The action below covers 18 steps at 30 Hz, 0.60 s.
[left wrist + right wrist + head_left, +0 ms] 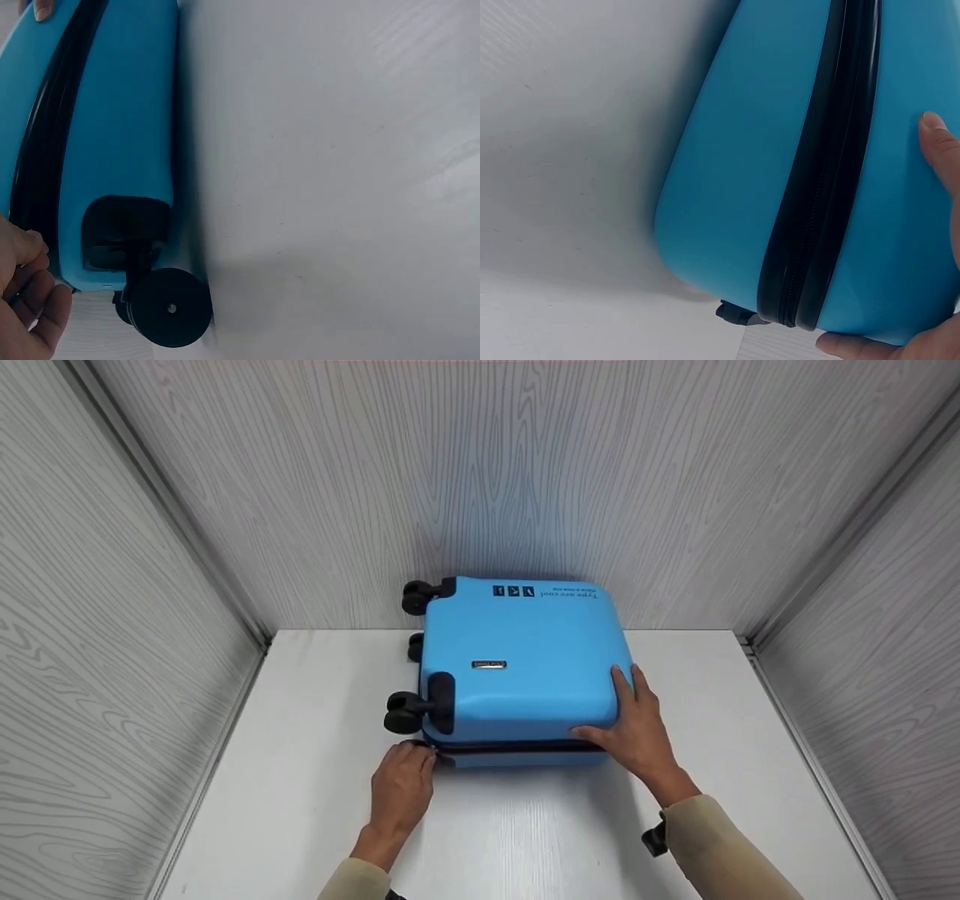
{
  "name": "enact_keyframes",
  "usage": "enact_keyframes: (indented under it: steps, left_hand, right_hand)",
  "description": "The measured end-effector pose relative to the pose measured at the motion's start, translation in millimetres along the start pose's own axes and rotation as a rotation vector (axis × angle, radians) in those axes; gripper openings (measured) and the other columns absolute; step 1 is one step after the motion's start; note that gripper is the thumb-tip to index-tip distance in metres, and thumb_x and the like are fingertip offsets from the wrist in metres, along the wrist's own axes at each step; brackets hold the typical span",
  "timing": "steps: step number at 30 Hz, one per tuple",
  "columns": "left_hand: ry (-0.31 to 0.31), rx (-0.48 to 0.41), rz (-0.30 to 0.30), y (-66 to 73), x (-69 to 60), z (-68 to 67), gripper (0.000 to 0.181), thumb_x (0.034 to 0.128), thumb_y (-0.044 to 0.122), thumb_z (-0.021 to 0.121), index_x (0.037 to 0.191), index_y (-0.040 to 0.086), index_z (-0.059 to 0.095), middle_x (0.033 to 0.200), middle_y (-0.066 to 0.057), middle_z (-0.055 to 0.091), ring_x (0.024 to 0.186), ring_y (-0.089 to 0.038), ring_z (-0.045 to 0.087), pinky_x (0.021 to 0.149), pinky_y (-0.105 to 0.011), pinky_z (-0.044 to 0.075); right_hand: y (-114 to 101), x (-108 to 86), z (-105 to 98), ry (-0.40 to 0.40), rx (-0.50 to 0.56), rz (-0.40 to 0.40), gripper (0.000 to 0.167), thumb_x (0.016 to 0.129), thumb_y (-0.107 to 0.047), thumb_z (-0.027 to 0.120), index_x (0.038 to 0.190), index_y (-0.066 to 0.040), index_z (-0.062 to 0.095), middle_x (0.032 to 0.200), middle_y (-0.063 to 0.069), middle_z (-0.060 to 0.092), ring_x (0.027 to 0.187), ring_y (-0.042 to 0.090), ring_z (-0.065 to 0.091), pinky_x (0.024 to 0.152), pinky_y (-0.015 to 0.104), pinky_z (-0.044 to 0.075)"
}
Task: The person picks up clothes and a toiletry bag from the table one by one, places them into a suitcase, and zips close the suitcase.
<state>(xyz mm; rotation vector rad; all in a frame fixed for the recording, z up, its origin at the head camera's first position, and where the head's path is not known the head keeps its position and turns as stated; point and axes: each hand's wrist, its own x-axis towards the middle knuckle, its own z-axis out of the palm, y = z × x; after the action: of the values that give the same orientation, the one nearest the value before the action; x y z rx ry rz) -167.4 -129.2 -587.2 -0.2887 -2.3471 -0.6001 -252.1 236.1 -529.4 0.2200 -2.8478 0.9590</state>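
A light blue hard-shell suitcase (525, 652) lies flat on the white surface, its black wheels pointing left. Along its near side runs a black zipper seam (821, 187). At the near left corner of that seam, my left hand (403, 784) pinches with thumb and forefinger at the zipper pull; the pull itself is mostly covered by the fingers. The left wrist view shows the left fingers (34, 244) curled beside the seam. My right hand (637, 731) rests on the near right corner of the shell, fingers spread over the end and thumb on the near side.
Black caster wheels (405, 712) stick out from the suitcase's left end. Behind it stands a grey wood-grain wall (360, 495), with similar panels at left and right. White tabletop (315, 810) surrounds the suitcase at the front and sides.
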Motion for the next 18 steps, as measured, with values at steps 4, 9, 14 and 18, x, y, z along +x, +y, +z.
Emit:
enact_keyframes:
  steps: [4, 9, 14, 18]
  left_hand:
    - [-0.049, -0.025, 0.030, 11.7, -1.1, 8.0, 0.003, 0.0919, 0.009, 0.080, 0.091, 0.012, 0.079, 0.084, 0.000, 0.069, 0.080, -0.019, 0.064, 0.069, -0.036, 0.058]
    - [-0.084, -0.105, -0.073, 19.5, -1.9, 13.2, 0.003, 0.0957, 0.011, 0.077, 0.094, 0.011, 0.079, 0.085, 0.000, 0.071, 0.081, -0.019, 0.065, 0.070, -0.039, 0.058]
    - [-0.127, -0.114, -0.179, 20.1, -2.5, 9.7, 0.007, 0.0978, 0.016, 0.076, 0.096, 0.010, 0.081, 0.085, -0.001, 0.071, 0.082, -0.019, 0.067, 0.071, -0.040, 0.058]
    - [-0.139, -0.098, -0.219, 22.6, -2.6, 8.5, 0.008, 0.0967, 0.015, 0.078, 0.098, 0.010, 0.083, 0.087, -0.003, 0.073, 0.082, -0.021, 0.068, 0.071, -0.040, 0.058]
  right_hand:
    - [2.7, -1.4, -0.5, 0.013, 0.007, -0.001, 0.129, 0.073, -0.054, 0.095, 0.169, -0.008, 0.022, 0.174, 0.025, 0.011, 0.155, 0.054, 0.022, 0.116, 0.070, 0.038]
    - [2.8, -1.2, 1.1, 0.015, 0.016, -0.010, 0.127, 0.074, -0.054, 0.095, 0.169, -0.008, 0.023, 0.174, 0.024, 0.011, 0.156, 0.053, 0.022, 0.115, 0.070, 0.038]
    - [1.0, -2.2, 2.0, 0.015, 0.010, -0.012, 0.127, 0.075, -0.054, 0.094, 0.169, -0.009, 0.022, 0.174, 0.024, 0.010, 0.155, 0.053, 0.022, 0.114, 0.071, 0.039]
    - [1.0, -3.2, 4.4, 0.019, 0.010, -0.020, 0.126, 0.075, -0.052, 0.094, 0.169, -0.009, 0.022, 0.174, 0.024, 0.010, 0.155, 0.053, 0.023, 0.113, 0.071, 0.040]
